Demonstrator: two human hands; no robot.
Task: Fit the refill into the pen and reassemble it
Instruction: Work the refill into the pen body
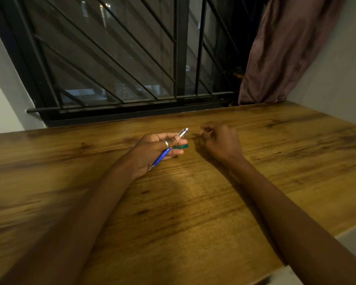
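My left hand (154,149) rests on the wooden table (193,202) and grips a blue pen (162,156). The pen's silver upper end (183,132) sticks out past my fingers toward the window, and its thin tip points back toward my wrist. A small teal piece (181,146) lies just right of my left fingers; whether they touch it I cannot tell. My right hand (220,140) hovers a short way to the right, its fingers curled and pinched together near the pen's upper end. Whether it pinches something small I cannot tell.
A barred black window (119,58) runs along the table's far edge. A brownish curtain (286,50) hangs at the far right corner. The table's right edge (317,231) falls off near my right forearm.
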